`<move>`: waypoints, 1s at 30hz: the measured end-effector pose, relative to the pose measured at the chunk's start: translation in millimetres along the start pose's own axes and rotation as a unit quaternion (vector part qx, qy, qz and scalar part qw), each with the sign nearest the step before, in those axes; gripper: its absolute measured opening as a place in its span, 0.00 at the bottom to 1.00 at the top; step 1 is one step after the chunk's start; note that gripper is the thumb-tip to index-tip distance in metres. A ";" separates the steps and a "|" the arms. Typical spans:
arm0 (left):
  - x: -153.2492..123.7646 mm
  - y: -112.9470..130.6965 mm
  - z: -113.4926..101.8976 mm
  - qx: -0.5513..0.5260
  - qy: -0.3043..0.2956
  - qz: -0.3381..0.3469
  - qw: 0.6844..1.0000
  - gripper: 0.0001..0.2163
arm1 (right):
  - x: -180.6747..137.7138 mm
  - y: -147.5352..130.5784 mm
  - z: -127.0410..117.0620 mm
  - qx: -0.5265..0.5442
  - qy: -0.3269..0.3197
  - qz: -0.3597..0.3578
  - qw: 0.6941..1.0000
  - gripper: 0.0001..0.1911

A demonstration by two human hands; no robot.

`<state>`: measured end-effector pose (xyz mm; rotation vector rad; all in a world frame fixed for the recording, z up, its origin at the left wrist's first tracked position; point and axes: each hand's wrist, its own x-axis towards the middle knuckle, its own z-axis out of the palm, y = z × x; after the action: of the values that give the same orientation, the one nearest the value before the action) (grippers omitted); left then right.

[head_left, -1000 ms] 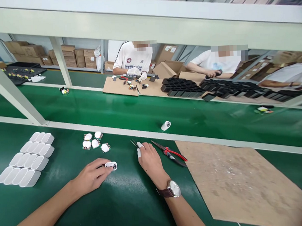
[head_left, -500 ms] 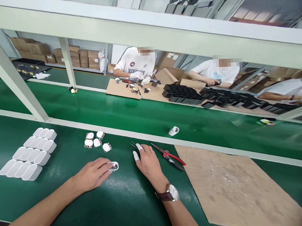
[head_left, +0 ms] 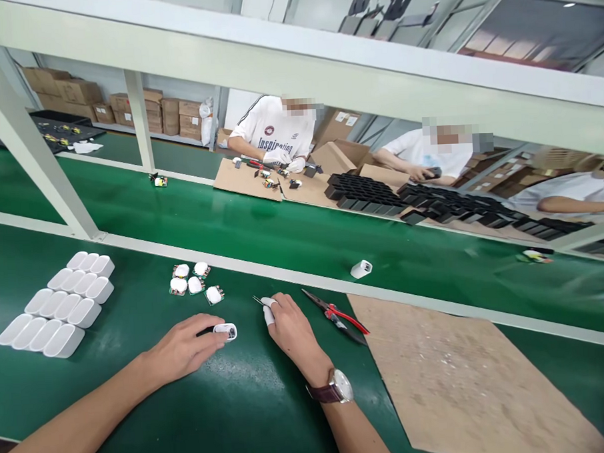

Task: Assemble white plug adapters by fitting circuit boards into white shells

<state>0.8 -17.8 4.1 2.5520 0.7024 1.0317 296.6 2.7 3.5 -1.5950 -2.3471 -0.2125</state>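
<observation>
My left hand (head_left: 187, 345) rests on the green table, closed around a small white oval plastic housing (head_left: 217, 329). The open end of this housing shows dark parts inside, and a finger reaches to its rim. To the right, my right hand (head_left: 291, 330) pinches thin metal tweezers (head_left: 258, 300) between fingertips covered in white finger cots. The tweezer tips point up and left, apart from the housing. Several circuit boards with white tops (head_left: 195, 285) lie beyond my left hand. Beside my right hand are needle-nose pliers (head_left: 336, 316) with red and black handles.
Rows of white housings (head_left: 60, 307) stand at left. A worn cardboard sheet (head_left: 453, 373) lies at right. Past a pale rail (head_left: 223, 263), a green belt (head_left: 262, 231) carries a white housing (head_left: 362, 269) and a circuit board (head_left: 160, 181). Co-workers sit opposite, near black cases (head_left: 365, 194).
My right hand has shifted slightly left, its covered fingertips closer together and the tweezer tips nearer each other. On the belt, the white housing and circuit board have moved right. My left hand's fingers shifted slightly.
</observation>
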 end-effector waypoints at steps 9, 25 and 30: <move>0.9 6.0 3.7 -0.008 -0.016 -0.035 0.999 0.09 | 0.4 -9.1 -5.2 0.037 0.000 -0.001 0.999 0.11; -5.9 2.9 9.0 -0.136 -0.022 -0.204 0.969 0.25 | -13.2 -61.3 -69.6 0.118 -0.045 -0.162 0.979 0.12; 2.1 4.3 3.2 -0.137 -0.092 -0.218 0.962 0.40 | -22.6 -66.3 -82.0 0.076 -0.067 -0.153 0.983 0.14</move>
<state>5.8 -20.5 5.0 2.0899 0.9400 0.6809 255.9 -65.4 76.7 -1.2081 -2.6346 0.0120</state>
